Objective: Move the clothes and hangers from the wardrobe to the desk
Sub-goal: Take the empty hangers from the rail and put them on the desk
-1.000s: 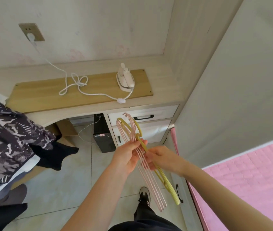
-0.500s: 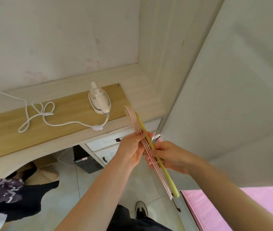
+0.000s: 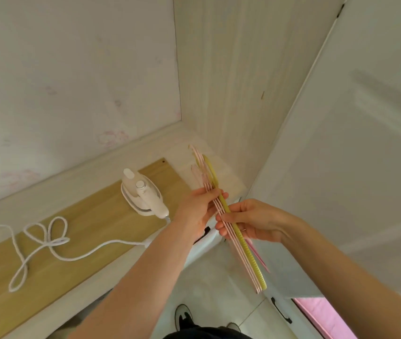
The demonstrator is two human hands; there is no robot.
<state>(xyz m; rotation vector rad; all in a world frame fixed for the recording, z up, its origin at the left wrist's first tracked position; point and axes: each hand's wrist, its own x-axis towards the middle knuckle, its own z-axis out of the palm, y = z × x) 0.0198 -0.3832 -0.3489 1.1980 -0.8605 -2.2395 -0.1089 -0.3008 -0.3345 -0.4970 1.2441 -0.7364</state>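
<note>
I hold a bundle of thin pink hangers (image 3: pixel 243 258) and one ribbed yellow hanger (image 3: pixel 250 260) edge-on in both hands. My left hand (image 3: pixel 198 209) grips the bundle near its upper part, and my right hand (image 3: pixel 248 222) pinches it just below. The hooks point away from me, above the right end of the pale desk (image 3: pixel 228 182). The lower ends hang over the floor by the drawers.
A small white iron (image 3: pixel 143 194) stands on a wooden board (image 3: pixel 92 231) on the desk, its white cord (image 3: pixel 45 243) looped to the left. The wardrobe side (image 3: pixel 238 81) and its door (image 3: pixel 365 143) rise at right. My shoe (image 3: pixel 182 316) stands on the tiled floor.
The view has swung right and closer to the desk. Both hands have carried the hangers forward, so the hooks now reach over the desk's right end. The patterned clothes at left have left the view.
</note>
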